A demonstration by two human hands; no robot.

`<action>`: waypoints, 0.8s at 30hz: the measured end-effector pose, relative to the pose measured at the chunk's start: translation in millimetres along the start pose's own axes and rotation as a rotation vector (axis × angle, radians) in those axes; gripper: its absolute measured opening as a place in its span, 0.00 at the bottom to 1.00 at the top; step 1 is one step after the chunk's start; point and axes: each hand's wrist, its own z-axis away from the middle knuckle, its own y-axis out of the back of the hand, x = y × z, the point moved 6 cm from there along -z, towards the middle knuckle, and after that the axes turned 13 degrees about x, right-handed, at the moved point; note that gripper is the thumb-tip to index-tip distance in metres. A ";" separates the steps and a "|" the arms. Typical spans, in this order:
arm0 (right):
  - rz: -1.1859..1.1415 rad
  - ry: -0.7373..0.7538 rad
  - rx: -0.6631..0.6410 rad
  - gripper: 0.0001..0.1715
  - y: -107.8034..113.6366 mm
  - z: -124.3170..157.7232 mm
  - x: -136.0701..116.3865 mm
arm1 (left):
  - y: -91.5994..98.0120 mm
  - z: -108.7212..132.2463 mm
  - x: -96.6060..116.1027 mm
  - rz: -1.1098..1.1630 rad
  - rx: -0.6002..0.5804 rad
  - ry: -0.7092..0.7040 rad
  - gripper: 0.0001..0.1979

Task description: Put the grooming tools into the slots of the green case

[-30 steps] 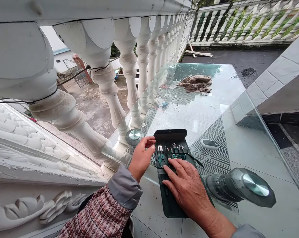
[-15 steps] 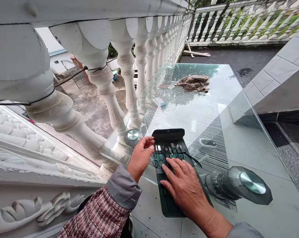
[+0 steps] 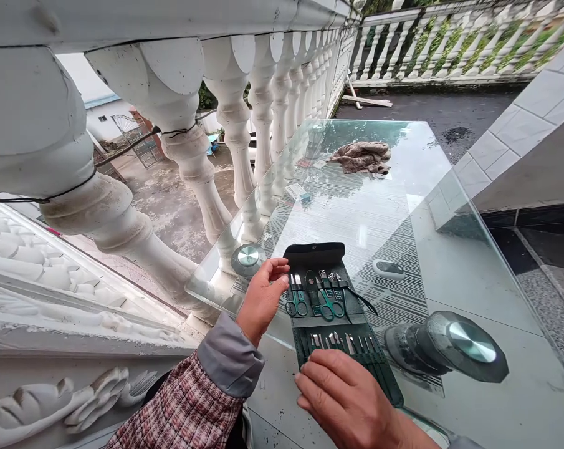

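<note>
A dark green manicure case (image 3: pixel 328 322) lies unfolded on the glass table, its top flap (image 3: pixel 314 251) laid back. Small scissors (image 3: pixel 296 307), larger green-handled scissors (image 3: pixel 331 308) and nail clippers (image 3: pixel 326 280) sit in its upper row. Slim metal tools (image 3: pixel 338 342) fill the lower row. My left hand (image 3: pixel 263 296) pinches the case's upper left edge between thumb and fingers. Over the lower part of the case is my right hand (image 3: pixel 347 399), its fingers curled and pressed together. Its fingertips are hidden, so what they grip does not show.
On the glass table (image 3: pixel 450 262) are a white computer mouse (image 3: pixel 388 269), a crumpled brown cloth (image 3: pixel 362 157) and a small box (image 3: pixel 297 192). Thick table legs with round metal caps (image 3: pixel 472 343) show at the near corners. A white balustrade (image 3: pixel 237 112) runs along the left.
My right hand has drawn back toward me and curled its fingers, uncovering the larger scissors and the lower row of tools. My left hand stays at the case's edge.
</note>
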 end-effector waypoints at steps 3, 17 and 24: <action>0.000 0.000 -0.046 0.09 -0.3 6.9 -1.1 | -1.3 0.4 -0.2 -0.020 -0.008 -0.004 0.15; 0.457 -0.342 0.026 0.13 16.3 29.1 61.2 | -17.5 7.2 8.8 -0.332 -0.113 -0.266 0.12; 0.440 -0.450 0.012 0.14 15.8 21.7 76.6 | -24.1 11.6 6.4 -0.387 -0.137 -0.306 0.12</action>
